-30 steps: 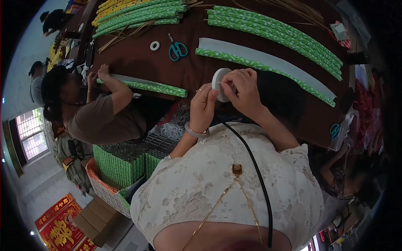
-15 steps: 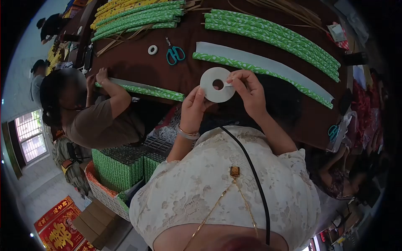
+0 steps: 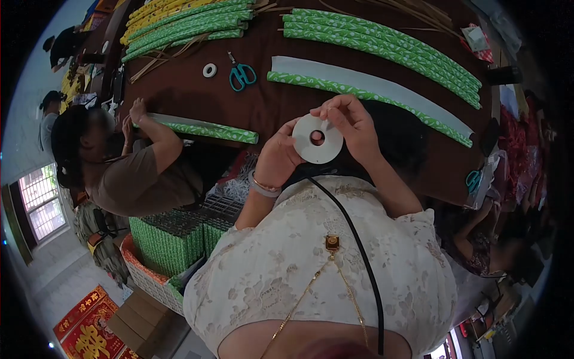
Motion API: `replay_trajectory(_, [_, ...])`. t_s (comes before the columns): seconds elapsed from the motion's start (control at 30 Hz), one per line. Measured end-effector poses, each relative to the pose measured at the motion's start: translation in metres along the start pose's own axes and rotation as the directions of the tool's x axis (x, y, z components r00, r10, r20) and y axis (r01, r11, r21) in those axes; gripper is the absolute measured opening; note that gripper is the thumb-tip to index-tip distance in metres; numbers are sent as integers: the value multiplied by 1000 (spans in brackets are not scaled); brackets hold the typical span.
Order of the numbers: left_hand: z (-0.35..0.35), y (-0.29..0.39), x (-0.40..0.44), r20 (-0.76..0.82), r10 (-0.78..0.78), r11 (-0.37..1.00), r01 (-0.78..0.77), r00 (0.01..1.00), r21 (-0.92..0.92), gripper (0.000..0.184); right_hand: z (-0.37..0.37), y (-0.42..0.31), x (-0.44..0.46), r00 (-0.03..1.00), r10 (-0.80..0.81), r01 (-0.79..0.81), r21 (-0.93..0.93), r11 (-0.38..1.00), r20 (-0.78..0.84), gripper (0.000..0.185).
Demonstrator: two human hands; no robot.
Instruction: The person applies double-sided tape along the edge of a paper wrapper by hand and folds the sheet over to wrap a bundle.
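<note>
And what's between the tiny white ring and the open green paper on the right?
In the head view, teal scissors lie between the small white ring and the open green paper.

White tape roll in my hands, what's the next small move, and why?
I'd probably ease the right hand gently away from the tape roll to free an end. The left hand supports the roll, a fingertip showing in its hole, while the right thumb and fingers come together at its upper rim. No long loose strip is visible.
</note>
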State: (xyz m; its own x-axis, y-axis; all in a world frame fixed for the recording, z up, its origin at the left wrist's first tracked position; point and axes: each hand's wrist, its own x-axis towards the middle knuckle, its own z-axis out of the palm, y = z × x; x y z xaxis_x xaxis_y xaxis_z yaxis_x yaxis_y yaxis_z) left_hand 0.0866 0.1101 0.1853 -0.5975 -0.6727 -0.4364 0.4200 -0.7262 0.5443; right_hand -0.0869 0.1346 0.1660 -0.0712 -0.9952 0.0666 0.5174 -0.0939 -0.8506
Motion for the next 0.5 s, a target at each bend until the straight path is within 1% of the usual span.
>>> replay_trajectory(0.03, [0, 1, 3, 2, -74, 994, 74, 997, -80, 33, 1, 2, -1, 1000, -6, 6, -4, 1000, 29, 13])
replay_trajectory(0.07, [-3, -2, 7, 1, -75, 994, 75, 997, -82, 33, 2, 2, -1, 1000, -4, 4, -4, 1000, 29, 13])
replay_trajectory(0.1, [-6, -6, 11, -62, -32, 995, 38, 998, 98, 32, 4, 3, -3, 1000, -6, 6, -16, 1000, 26, 12])
replay_trajectory(0.13, [-9, -9, 13, -117, 21, 961, 13, 993, 276, 31, 6, 3, -4, 1000, -7, 8, -27, 1000, 23, 12])
replay_trajectory(0.17, [-11, -11, 14, -117, 23, 961, 10, 993, 278, 31, 7, 3, -6, 1000, -10, 10, -25, 1000, 26, 12])
replay_trajectory(0.23, [-9, -14, 14, -159, 172, 942, -116, 972, 315, 31, 8, 4, -10, 997, -55, 52, -49, 997, -46, 10])
replay_trajectory(0.27, [-8, -14, 13, -161, 174, 942, -116, 972, 316, 31, 9, 5, -10, 998, -54, 52, -47, 998, -45, 10])
replay_trajectory(0.33, [-1, -13, 11, -172, 315, 862, -205, 933, 464, 30, 11, 7, -10, 981, -189, 185, -74, 980, -49, 9])
replay_trajectory(0.37, [1, -12, 9, -174, 312, 862, -201, 934, 466, 30, 12, 8, -11, 981, -188, 184, -72, 980, -52, 9])
replay_trajectory(0.43, [5, -11, 7, -159, 476, 715, -276, 865, 642, 29, 11, 10, -11, 961, -278, 275, -127, 953, -8, 9])
replay_trajectory(0.5, [9, -11, 6, -149, 492, 707, -293, 858, 643, 29, 13, 9, -12, 959, -282, 278, -126, 952, -17, 9])
